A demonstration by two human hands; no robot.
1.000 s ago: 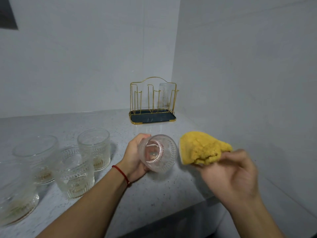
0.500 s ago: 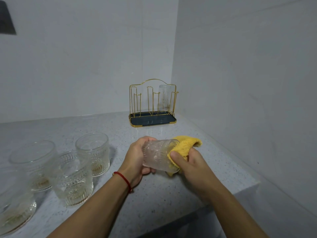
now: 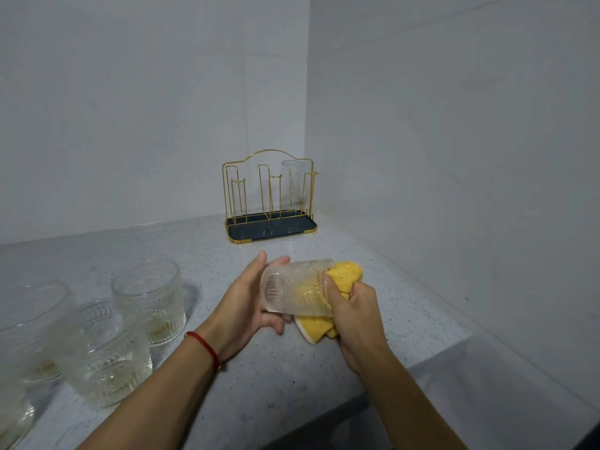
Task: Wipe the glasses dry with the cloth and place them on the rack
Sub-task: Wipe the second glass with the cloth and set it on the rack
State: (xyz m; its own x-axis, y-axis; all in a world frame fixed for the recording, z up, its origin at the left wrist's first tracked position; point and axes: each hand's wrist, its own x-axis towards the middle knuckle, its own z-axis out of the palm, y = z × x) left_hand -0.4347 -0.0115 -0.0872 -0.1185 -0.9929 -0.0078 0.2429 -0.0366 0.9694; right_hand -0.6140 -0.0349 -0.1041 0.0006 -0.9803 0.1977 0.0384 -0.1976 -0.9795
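Glass held sideways over the counter, cloth pushed in.
The left hand (image 3: 250, 300) cupped the glass (image 3: 292, 289) by its base; the right hand (image 3: 355, 311) gripped the yellow cloth (image 3: 345, 276) at its mouth, rack (image 3: 269, 196) well behind.

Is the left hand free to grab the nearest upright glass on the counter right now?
Probably not: the left hand grips the glass being wiped. The path to the nearest upright glass looks unobstructed.
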